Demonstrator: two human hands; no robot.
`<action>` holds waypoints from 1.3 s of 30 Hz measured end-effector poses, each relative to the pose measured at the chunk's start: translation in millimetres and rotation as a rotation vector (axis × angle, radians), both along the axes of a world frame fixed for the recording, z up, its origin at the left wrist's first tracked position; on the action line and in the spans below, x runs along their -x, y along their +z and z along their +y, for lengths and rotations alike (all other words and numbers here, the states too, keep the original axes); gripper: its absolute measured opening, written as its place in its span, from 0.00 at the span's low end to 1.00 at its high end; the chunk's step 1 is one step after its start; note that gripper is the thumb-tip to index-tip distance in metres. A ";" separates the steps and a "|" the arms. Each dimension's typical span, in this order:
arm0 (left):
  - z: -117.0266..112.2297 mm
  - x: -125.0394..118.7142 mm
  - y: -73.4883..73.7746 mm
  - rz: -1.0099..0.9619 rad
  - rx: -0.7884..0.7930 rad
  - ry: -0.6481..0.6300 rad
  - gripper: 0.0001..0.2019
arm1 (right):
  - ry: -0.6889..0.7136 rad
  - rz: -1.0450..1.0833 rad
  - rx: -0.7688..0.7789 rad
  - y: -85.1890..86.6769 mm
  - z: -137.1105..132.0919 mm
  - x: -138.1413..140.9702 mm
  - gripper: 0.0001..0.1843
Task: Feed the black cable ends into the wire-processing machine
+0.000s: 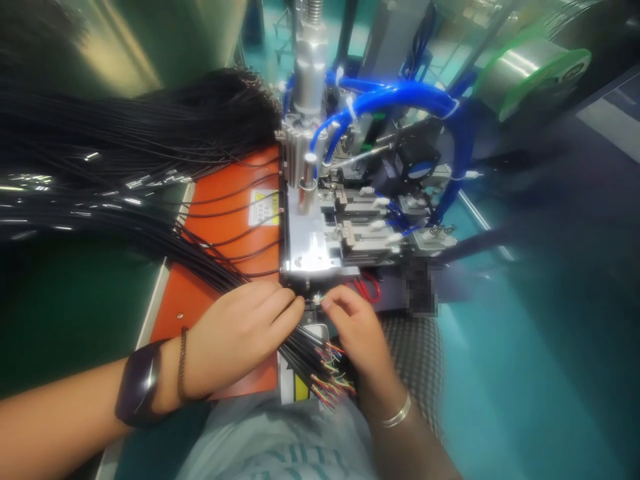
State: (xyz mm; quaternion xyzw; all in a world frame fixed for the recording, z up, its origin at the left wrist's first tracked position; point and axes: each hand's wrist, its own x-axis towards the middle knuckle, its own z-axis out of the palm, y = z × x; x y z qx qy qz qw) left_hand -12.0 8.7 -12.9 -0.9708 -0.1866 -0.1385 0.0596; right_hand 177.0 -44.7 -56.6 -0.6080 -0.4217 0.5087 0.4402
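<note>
- Left hand (257, 315) is closed on a cable (310, 301); right hand (353, 323) pinches its wires (319, 298).
- Near: bundle (306, 351) passes under left hand.
- Far: machine (306, 248), blue hoses (463, 137); far right, spool (530, 70).

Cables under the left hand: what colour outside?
The cables are black outside, best seen in the head view.

Heavy edge blur, white glare (quite harsh) on the metal plate (306, 244).

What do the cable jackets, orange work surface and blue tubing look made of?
Cable jackets: probably PVC or rubber, smooth black with slight sheen.
Orange work surface: possibly painted metal or laminate; flat, even colour.
Blue tubing: likely flexible plastic; glossy, smoothly curved.
</note>
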 end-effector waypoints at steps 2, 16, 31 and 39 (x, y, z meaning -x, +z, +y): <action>0.1 -0.6 -0.1 0.010 -0.006 -0.003 0.12 | -0.019 0.046 0.001 -4.1 1.5 -0.2 0.07; 1.8 -2.4 -1.4 0.095 0.008 0.007 0.20 | -0.172 0.206 -0.021 -0.3 1.9 6.0 0.05; -0.4 -7.4 1.2 0.081 0.010 0.046 0.19 | -0.130 0.070 0.006 7.1 0.5 3.5 0.06; -1.1 -8.2 4.1 0.118 0.014 0.054 0.20 | -0.120 0.051 -0.016 8.8 2.2 6.9 0.06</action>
